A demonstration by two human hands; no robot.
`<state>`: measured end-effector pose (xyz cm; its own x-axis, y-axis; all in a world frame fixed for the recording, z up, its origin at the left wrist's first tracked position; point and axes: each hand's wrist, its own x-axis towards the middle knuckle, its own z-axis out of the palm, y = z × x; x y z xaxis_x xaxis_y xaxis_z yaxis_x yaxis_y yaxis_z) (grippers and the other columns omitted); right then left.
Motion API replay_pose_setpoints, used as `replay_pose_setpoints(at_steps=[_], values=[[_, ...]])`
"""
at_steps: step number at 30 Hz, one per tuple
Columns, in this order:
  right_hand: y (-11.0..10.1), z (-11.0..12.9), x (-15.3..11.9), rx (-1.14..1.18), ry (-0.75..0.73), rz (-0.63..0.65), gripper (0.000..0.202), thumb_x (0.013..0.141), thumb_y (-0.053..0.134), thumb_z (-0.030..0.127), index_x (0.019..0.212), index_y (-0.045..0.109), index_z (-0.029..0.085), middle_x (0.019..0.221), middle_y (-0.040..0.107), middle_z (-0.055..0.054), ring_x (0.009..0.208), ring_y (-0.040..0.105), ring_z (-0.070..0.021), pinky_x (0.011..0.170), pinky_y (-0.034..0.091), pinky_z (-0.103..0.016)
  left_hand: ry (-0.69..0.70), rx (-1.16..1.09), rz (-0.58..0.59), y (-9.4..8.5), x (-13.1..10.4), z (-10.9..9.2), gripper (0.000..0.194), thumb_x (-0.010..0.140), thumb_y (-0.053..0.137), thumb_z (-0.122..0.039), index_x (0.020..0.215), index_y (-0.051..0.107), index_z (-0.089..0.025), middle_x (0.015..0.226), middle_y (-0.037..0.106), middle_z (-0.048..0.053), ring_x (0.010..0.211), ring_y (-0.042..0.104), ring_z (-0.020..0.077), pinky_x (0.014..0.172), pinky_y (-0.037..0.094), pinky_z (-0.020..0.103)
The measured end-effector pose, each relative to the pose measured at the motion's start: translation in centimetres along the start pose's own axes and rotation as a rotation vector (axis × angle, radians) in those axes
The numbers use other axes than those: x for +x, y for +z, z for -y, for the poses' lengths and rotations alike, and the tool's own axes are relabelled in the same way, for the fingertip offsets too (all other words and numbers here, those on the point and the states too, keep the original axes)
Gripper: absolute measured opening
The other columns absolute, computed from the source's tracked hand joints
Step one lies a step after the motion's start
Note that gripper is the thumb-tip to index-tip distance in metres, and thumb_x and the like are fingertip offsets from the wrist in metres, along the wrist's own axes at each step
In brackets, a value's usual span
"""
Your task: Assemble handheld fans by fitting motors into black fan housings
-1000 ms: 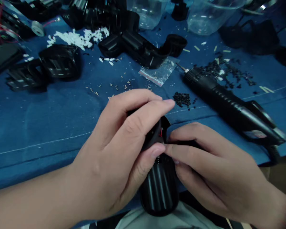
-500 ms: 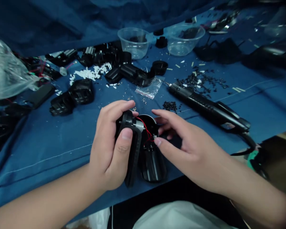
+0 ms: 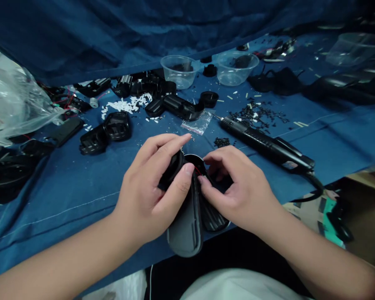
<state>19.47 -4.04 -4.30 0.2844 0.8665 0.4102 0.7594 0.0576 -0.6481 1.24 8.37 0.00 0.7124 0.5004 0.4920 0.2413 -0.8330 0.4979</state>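
My left hand [image 3: 150, 187] is wrapped round an elongated black plastic housing half [image 3: 185, 235], thumb on its near side and fingers over its far end. Its smooth grey-black outer face is turned up towards me. Just right of it, partly covered, is a second black housing piece [image 3: 215, 218] with a rounded rim. My right hand [image 3: 243, 189] has curled fingers and thumb closed on that piece's right edge. A bit of red wire [image 3: 198, 170] shows in the gap between the two pieces. The inside of both pieces is mostly hidden by my hands.
A black electric screwdriver [image 3: 265, 143] lies to the right, near black screws [image 3: 222, 142] and a small clear bag [image 3: 197, 125]. Behind are clear plastic bowls [image 3: 179, 77], white bits [image 3: 125, 105] and black housing parts [image 3: 117, 126]. A plastic bag [image 3: 25, 100] stands at left.
The left housing half has tipped over towards the right piece, so the silver motor and most of the red wires are now hidden. My right fingers have curled in closer.
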Motion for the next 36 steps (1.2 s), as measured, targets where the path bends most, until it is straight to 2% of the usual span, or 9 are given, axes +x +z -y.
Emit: replay_pose_setpoints(at_steps=[2,6,9,12,16,20,28,32,36], values=[[-0.1,0.0,0.2,0.023,0.015,0.005,0.020,0.099,0.071,0.026,0.116,0.069,0.018,0.108,0.066,-0.001,0.093,0.062,-0.0092,0.078,0.054,-0.023,-0.048,-0.043,0.037,-0.6,0.4,-0.4,0.038,0.113,0.059,-0.031,0.148,0.070,-0.020,0.144,0.072,0.006,0.133,0.069,0.0181,0.119,0.056,0.030],[-0.4,-0.4,0.5,0.117,0.094,0.073,0.027,0.097,0.075,0.024,0.123,0.070,0.023,0.107,0.067,0.003,0.091,0.063,-0.0063,0.077,0.053,-0.021,-0.140,-0.124,0.074,-1.2,0.8,-0.8,0.035,0.113,0.059,-0.035,0.144,0.073,-0.025,0.145,0.075,0.000,0.132,0.071,0.0177,0.119,0.056,0.028],[-0.5,-0.5,0.7,0.226,0.188,0.111,0.033,0.095,0.078,0.025,0.127,0.071,0.026,0.108,0.070,0.005,0.089,0.066,-0.0053,0.077,0.054,-0.020,-0.165,-0.102,0.073,-1.2,1.0,-0.8,0.037,0.113,0.059,-0.038,0.144,0.074,-0.026,0.143,0.076,-0.001,0.131,0.071,0.0181,0.119,0.056,0.027],[-0.5,-0.4,0.8,0.266,0.223,0.094,0.028,0.092,0.080,0.024,0.119,0.073,0.024,0.104,0.070,0.005,0.087,0.065,-0.0057,0.074,0.053,-0.020,-0.175,-0.045,0.080,-1.0,1.0,-0.5,0.039,0.112,0.059,-0.041,0.145,0.074,-0.026,0.143,0.076,-0.001,0.130,0.071,0.0189,0.119,0.055,0.028],[-0.7,-0.1,0.8,0.248,0.081,0.004,0.011,0.094,0.078,0.018,0.104,0.077,0.020,0.101,0.068,0.001,0.089,0.064,-0.0064,0.079,0.053,-0.020,-0.192,-0.009,0.095,-0.9,1.0,-0.1,0.040,0.113,0.057,-0.044,0.145,0.074,-0.028,0.143,0.076,-0.001,0.131,0.072,0.0221,0.118,0.057,0.033],[-0.8,-0.1,0.6,0.217,-0.060,0.030,0.009,0.101,0.074,0.018,0.103,0.082,0.021,0.102,0.070,-0.001,0.091,0.067,-0.0066,0.082,0.054,-0.021,-0.142,-0.005,0.093,-1.3,1.2,0.4,0.037,0.113,0.058,-0.042,0.143,0.075,-0.030,0.140,0.079,-0.001,0.127,0.075,0.0236,0.114,0.061,0.036],[-0.8,-0.2,0.5,0.185,-0.084,0.089,0.014,0.101,0.072,0.017,0.110,0.083,0.020,0.103,0.070,-0.002,0.091,0.068,-0.0075,0.082,0.055,-0.021,-0.002,0.142,0.193,-2.5,2.3,1.4,0.032,0.112,0.058,-0.046,0.134,0.076,-0.030,0.128,0.082,-0.003,0.115,0.079,0.0230,0.104,0.064,0.035],[-0.7,-0.2,0.4,0.170,-0.127,0.089,0.023,0.102,0.074,0.017,0.122,0.084,0.021,0.105,0.070,-0.002,0.090,0.067,-0.0060,0.082,0.055,-0.020,0.002,0.162,0.191,-2.6,2.5,1.9,0.033,0.112,0.059,-0.049,0.128,0.079,-0.029,0.122,0.084,-0.002,0.110,0.080,0.0213,0.100,0.063,0.032],[-0.5,-0.3,0.4,0.161,-0.167,0.110,0.031,0.103,0.071,0.017,0.131,0.082,0.021,0.106,0.070,-0.003,0.094,0.067,-0.0081,0.083,0.056,-0.022,-0.034,0.135,0.203,-2.4,2.6,2.1,0.033,0.114,0.053,-0.049,0.125,0.079,-0.032,0.120,0.084,-0.005,0.108,0.080,0.0202,0.101,0.062,0.032]])
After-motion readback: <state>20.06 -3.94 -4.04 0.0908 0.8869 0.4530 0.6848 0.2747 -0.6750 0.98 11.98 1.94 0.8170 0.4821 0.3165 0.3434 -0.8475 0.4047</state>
